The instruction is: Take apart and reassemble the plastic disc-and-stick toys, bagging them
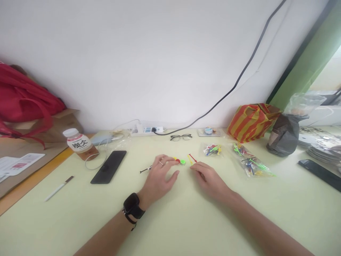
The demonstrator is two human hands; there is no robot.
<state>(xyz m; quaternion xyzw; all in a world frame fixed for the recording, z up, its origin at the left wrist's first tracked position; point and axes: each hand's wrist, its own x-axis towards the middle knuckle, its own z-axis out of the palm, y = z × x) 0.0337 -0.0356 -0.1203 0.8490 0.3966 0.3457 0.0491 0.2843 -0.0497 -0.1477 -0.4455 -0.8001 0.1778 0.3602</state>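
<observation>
My left hand (161, 176) is over the table with its fingers apart, wearing a ring, and a black watch (132, 204) is on the wrist. At its fingertips lie a small red round piece (177, 161) and a green round piece (183, 162), with a bit of yellow behind. A thin dark stick (145, 170) pokes out on the hand's left side. My right hand (209, 177) is closed, thumb against fingers. A thin yellow plastic stick (190, 160) and a red plastic stick (192, 158) stick out past its fingertips; their lower ends are hidden.
Clear bags of colourful plastic parts (212, 149) (255, 167) lie to the right. Behind are eyeglasses (181, 137) and a power strip (146, 131). On the left are a black phone (108, 167), a drink bottle (81, 145) and a pen (59, 188). A striped bag (249, 122) stands back right.
</observation>
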